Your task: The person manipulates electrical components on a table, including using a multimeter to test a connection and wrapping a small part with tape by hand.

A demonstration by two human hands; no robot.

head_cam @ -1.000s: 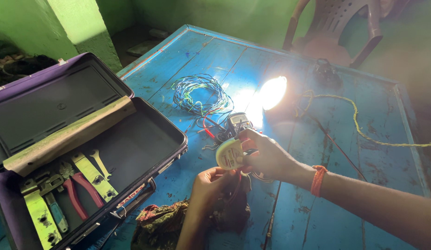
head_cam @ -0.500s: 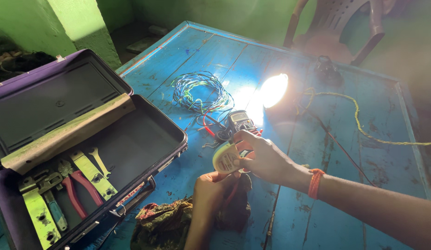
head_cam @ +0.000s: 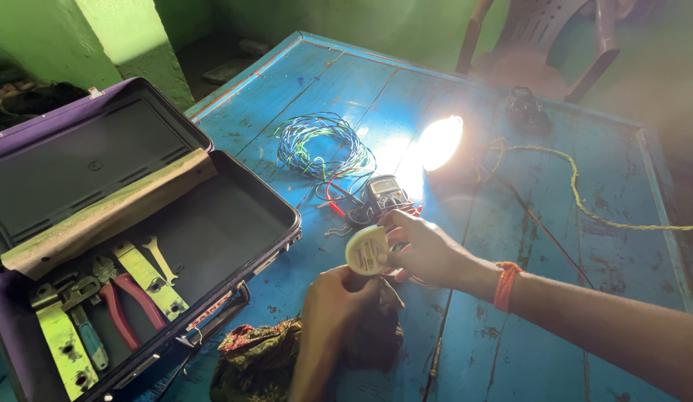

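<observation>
Over the worn blue wooden table (head_cam: 465, 89), the right hand (head_cam: 428, 249) pinches a pale round plastic disc (head_cam: 366, 250) in its fingers (head_cam: 395, 257), flat face toward nine o'clock. The left hand (head_cam: 339, 298) curls beneath it, gripping something dark. A black multimeter (head_cam: 385, 193) lies at twelve o'clock.

Home repair workspace, blue wooden table (head_cam: 570, 313), open toolbox (head_cam: 175, 253), multimeter (head_cam: 386, 193), wire coil (head_cam: 320, 145)
</observation>
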